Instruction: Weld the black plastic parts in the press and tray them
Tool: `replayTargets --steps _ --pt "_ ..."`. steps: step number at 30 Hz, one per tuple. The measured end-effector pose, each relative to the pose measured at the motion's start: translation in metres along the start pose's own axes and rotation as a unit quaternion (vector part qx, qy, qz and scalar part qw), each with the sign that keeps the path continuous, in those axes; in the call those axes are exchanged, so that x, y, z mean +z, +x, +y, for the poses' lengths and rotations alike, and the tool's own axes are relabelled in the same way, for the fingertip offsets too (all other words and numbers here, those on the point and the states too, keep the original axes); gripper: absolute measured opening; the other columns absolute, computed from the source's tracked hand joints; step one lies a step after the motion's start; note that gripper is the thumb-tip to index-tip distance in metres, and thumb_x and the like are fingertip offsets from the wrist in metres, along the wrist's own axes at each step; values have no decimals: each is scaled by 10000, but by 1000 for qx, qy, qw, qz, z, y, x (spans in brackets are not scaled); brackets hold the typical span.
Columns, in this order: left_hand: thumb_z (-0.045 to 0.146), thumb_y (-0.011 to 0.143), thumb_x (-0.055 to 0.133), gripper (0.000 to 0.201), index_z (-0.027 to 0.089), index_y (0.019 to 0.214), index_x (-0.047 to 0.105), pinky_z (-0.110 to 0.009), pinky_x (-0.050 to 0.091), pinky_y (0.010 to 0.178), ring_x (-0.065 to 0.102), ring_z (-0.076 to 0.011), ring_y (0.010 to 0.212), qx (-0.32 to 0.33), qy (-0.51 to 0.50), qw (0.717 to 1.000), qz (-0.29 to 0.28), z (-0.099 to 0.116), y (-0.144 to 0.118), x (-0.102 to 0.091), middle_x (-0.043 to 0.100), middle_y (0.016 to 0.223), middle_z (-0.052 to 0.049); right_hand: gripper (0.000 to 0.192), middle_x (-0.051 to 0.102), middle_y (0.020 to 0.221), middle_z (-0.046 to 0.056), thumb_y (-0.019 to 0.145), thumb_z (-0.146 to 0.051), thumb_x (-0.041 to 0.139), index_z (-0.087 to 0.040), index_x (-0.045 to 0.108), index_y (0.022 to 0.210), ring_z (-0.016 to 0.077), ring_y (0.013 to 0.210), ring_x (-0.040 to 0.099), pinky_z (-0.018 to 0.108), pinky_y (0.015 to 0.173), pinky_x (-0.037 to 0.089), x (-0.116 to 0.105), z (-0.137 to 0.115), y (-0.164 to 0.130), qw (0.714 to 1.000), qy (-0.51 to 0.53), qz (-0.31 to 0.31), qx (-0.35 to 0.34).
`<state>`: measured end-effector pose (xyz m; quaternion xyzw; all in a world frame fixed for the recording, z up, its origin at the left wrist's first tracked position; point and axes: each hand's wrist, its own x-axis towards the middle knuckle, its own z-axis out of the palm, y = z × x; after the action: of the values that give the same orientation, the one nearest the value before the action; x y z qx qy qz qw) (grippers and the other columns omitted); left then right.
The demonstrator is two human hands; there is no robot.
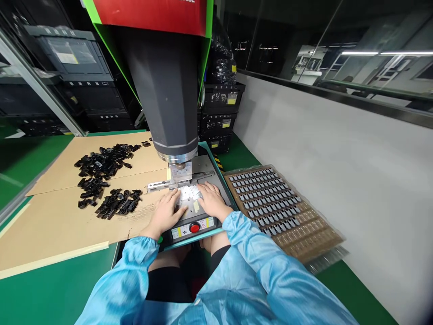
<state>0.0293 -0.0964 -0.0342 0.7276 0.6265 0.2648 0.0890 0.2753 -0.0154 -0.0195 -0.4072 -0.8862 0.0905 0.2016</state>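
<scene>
A heap of small white flat pieces (190, 192) lies on the machine's grey metal base plate (206, 164). My left hand (165, 213) rests at the left edge of the heap, thumb apart and fingers stretched out. On the other side, my right hand (213, 199) lies with its fingers extended, its fingertips close to the white pieces. Nothing shows gripped in either hand. Just behind the heap, a clear block fixture (181, 172) with a metal rail (158, 184) sits under the machine's dark head (165, 90). A red button (194, 227) is on the front panel.
Piles of black plastic parts (101, 162) cover some of the cardboard (61, 214) at left. To the right lies a brown tray (301, 250) holding rows of grey-white pieces. Stacked black crates (219, 124) stand behind, and a white wall (324, 158) runs along the right.
</scene>
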Motion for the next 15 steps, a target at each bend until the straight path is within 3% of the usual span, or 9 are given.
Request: replayTargets --steps 9,15 --pt "587 996 651 665 220 1546 573 -607 382 1241 521 -401 1467 28 -20 999 18 3 4 7 597 1563 -158 609 582 1612 116 1038 -264 621 -212 498 1632 357 1552 421 574 1314 276 -1 -7 -3 999 22 5 -42" --pt "534 1005 658 575 196 1466 602 -573 423 1233 552 -367 1426 8 -91 991 98 -6 9 2 620 1496 -173 523 635 1514 154 1022 -241 641 -181 572 1537 325 1472 499 517 1249 409 -2 0 12 995 90 51 14"
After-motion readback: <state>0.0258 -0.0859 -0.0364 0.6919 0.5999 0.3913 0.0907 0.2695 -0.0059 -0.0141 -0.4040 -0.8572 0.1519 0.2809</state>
